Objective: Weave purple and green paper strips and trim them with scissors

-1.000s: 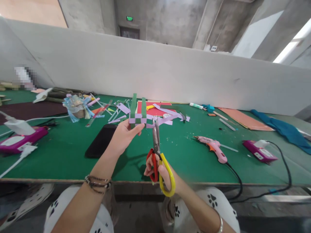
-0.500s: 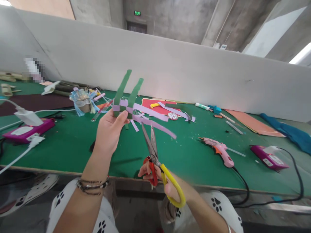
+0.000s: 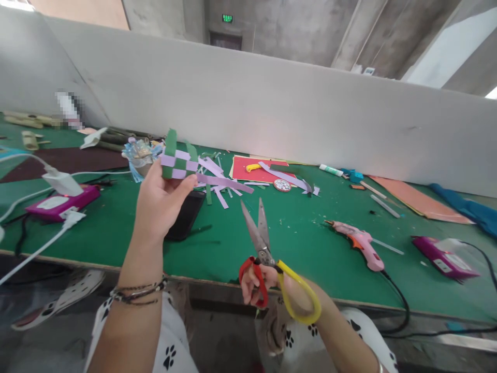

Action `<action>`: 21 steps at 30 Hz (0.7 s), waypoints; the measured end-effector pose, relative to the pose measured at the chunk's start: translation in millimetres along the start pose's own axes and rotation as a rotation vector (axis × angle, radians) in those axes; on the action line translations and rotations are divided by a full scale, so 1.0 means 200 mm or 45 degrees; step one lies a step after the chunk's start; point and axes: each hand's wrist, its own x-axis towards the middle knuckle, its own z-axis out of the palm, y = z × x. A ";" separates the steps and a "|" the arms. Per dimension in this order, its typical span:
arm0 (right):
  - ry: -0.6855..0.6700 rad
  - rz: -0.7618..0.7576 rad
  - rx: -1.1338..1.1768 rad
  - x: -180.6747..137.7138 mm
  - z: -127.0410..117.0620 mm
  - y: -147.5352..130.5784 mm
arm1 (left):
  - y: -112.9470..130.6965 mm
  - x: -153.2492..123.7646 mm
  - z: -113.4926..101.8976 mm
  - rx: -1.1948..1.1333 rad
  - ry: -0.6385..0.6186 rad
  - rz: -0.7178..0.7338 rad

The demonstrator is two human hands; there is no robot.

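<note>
My left hand [image 3: 160, 202] is raised over the table, pinching a small checkered weave of green and purple paper strips [image 3: 179, 165] between thumb and fingers. Loose green ends rise from its top, and a long purple strip end [image 3: 229, 183] reaches out to the right. Near the table's front edge, my right hand [image 3: 272, 277] has its fingers through the red and yellow handles of a pair of scissors [image 3: 264, 254]. The blades are spread apart, point away from me, and touch no paper. Under my left hand lies a black phone-like slab [image 3: 188, 215].
Purple and green paper scraps [image 3: 221, 198] lie behind the weave. Further back are red paper [image 3: 243, 173], a yellow-handled tool [image 3: 253, 167] and a round patterned disc [image 3: 282, 185]. To the right sits a pink glue gun [image 3: 359, 241] near a purple power strip [image 3: 444, 259]; another power strip [image 3: 64, 203] is left.
My left hand has moved left and tilted the weave, and the strips point lower. The scissors have shifted right, away from the purple strips. The black slab has come into sight.
</note>
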 end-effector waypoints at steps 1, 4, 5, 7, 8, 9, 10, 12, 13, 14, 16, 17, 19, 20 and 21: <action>-0.005 -0.026 0.022 0.00 0.00 -0.01 | 0.01 -0.01 0.00 0.041 -0.018 0.007; 0.112 -0.104 -0.025 0.01 -0.02 -0.07 | 0.03 -0.02 0.01 0.069 -0.029 -0.011; 0.171 -0.121 -0.091 0.00 -0.04 -0.09 | 0.04 -0.02 0.01 0.063 -0.020 -0.028; 0.289 -0.179 -0.268 -0.02 -0.06 -0.16 | 0.03 -0.01 0.02 0.042 -0.005 -0.065; 0.327 -0.147 -0.352 -0.04 -0.08 -0.19 | 0.03 -0.01 0.03 0.016 0.004 -0.086; 0.357 -0.133 -0.402 -0.05 -0.09 -0.22 | 0.02 -0.01 0.03 -0.030 0.011 -0.114; 0.363 -0.102 -0.447 -0.06 -0.09 -0.25 | 0.02 -0.01 0.04 -0.091 0.009 -0.151; 0.411 -0.060 -0.585 -0.07 -0.09 -0.30 | 0.01 -0.02 0.06 -0.227 -0.020 -0.233; 0.426 -0.031 -0.662 -0.06 -0.09 -0.31 | 0.01 -0.02 0.08 -0.284 -0.045 -0.269; 0.435 0.002 -0.744 -0.06 -0.08 -0.32 | 0.02 -0.03 0.09 -0.324 -0.068 -0.296; 0.420 0.062 -0.884 -0.03 -0.05 -0.32 | 0.03 -0.05 0.12 -0.364 -0.074 -0.317; 0.411 0.084 -0.933 -0.02 -0.04 -0.32 | 0.03 -0.05 0.13 -0.373 -0.060 -0.319; 0.401 0.104 -0.990 0.00 -0.01 -0.31 | 0.04 -0.06 0.14 -0.378 -0.038 -0.317; 0.397 0.108 -0.997 0.01 0.00 -0.31 | 0.04 -0.07 0.15 -0.372 -0.027 -0.308; 0.391 0.113 -0.998 0.02 0.00 -0.30 | 0.04 -0.07 0.15 -0.358 -0.015 -0.295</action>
